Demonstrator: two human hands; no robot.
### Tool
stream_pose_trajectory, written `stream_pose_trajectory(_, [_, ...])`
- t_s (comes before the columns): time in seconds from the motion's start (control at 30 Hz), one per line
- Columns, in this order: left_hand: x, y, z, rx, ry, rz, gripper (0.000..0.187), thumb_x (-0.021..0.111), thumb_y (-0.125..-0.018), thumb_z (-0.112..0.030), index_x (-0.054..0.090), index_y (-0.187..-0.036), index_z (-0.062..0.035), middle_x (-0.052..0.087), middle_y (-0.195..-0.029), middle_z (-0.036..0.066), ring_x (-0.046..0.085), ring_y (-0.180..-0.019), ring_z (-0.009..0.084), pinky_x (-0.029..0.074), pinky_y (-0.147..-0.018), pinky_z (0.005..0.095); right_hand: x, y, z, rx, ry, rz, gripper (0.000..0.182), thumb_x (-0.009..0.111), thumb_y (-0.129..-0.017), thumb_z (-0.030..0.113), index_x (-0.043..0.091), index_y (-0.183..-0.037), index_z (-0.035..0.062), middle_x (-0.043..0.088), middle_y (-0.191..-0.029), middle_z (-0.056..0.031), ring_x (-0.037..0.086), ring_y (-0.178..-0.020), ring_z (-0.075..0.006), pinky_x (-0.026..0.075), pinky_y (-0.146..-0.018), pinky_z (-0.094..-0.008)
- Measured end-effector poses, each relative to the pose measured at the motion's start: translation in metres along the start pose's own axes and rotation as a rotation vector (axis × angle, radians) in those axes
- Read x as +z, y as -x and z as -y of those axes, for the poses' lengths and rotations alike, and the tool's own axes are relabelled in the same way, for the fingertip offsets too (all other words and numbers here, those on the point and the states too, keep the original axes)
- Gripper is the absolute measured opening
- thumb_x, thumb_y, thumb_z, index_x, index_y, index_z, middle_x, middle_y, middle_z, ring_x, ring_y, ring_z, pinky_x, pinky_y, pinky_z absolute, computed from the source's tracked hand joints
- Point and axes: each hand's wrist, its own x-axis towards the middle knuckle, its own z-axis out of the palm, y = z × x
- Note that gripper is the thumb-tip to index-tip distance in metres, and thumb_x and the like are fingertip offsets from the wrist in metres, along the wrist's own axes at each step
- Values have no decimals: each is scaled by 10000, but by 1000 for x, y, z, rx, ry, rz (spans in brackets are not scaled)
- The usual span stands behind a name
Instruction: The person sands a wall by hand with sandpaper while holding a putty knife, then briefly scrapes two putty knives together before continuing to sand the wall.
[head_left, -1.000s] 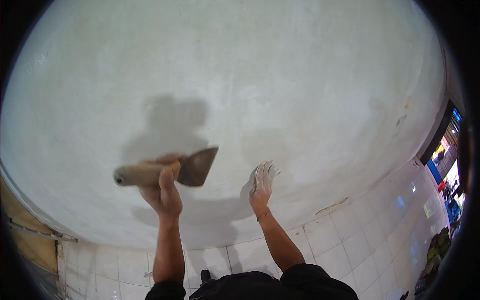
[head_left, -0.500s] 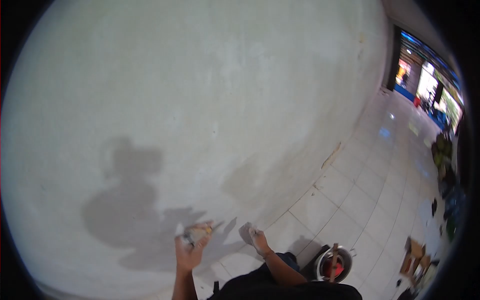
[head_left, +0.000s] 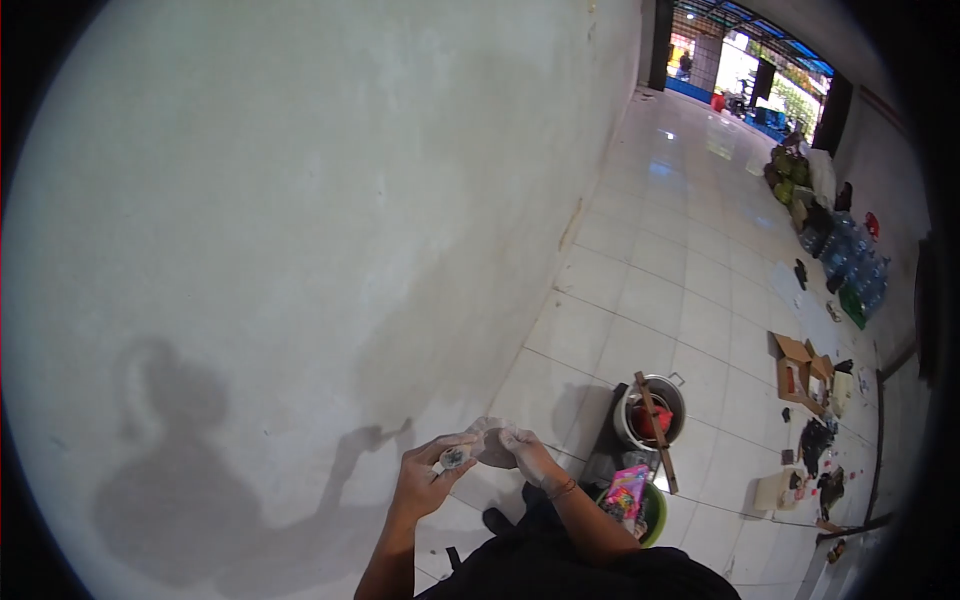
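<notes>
My left hand (head_left: 425, 478) is closed around a small pale object with a rounded, dark-smudged end (head_left: 456, 457); its kind is unclear. Close beside it, my right hand (head_left: 530, 457) grips a thin grey-brown flat piece (head_left: 495, 449) with whitish, dusty edges. Pale dust coats the fingers of my right hand, and a thin band circles that wrist. Both hands are in front of my body at the lower middle, near the pale wall (head_left: 300, 250). My shadow falls on the wall to the left.
A metal pot (head_left: 677, 400) with a wooden stick (head_left: 655, 430) across it stands to my right. In front of it is a green basin (head_left: 655, 515) with a pink packet (head_left: 626, 490). Farther right lie an open cardboard box (head_left: 793, 367) and large plastic bottles (head_left: 855, 255).
My view has swung right, showing more floor and the green basin. My hands, apart before, have come together, with the flat piece now beside the pale object.
</notes>
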Motion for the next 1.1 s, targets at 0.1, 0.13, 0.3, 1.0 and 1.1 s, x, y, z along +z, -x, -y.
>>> stream_pose_trajectory(0.1, [21, 19, 8, -34, 50, 24, 220, 680, -731, -22, 629, -943, 1, 661, -965, 129, 633, -873, 177, 479, -778, 281, -33, 14, -23, -196, 11, -154, 407, 442, -941, 322, 537, -1146, -17, 593, -1046, -50, 543, -967, -114, 409, -879, -261])
stream_pose_trajectory(0.13, [29, 25, 9, -13, 71, 59, 220, 680, -731, -22, 629, -943, 1, 661, -965, 129, 633, -873, 177, 479, -778, 281, -37, 21, -19, -218, 15, -194, 407, 442, -941, 322, 537, -1146, -17, 593, -1046, -50, 543, -967, -114, 409, -879, -261])
stream_pose_trajectory(0.3, [52, 45, 10, -187, 126, 71, 188, 672, -728, 3, 631, -911, 5, 648, -1007, 145, 609, -920, 181, 460, -832, 293, -42, 71, 18, -118, 187, -212, 445, 449, -932, 380, 551, -1144, 3, 603, -1014, -22, 532, -903, -97, 412, -838, -250])
stream_pose_trajectory(1.0, [132, 164, -67, -35, 9, 91, 211, 672, -713, 42, 597, -904, -2, 641, -1007, 157, 616, -913, 208, 479, -812, 303, -68, 209, -84, -106, 182, -236, 485, 444, -929, 406, 545, -1145, -17, 581, -982, -10, 496, -884, -88, 409, -799, -242])
stream_pose_trajectory(1.1, [138, 217, -59, 17, 85, 19, 212, 639, -732, 64, 556, -917, 0, 636, -1003, 173, 610, -930, 217, 472, -833, 313, -59, 241, -119, -28, 126, -92, 398, 452, -942, 319, 545, -1151, -6, 578, -1025, -7, 514, -910, -75, 405, -834, -239])
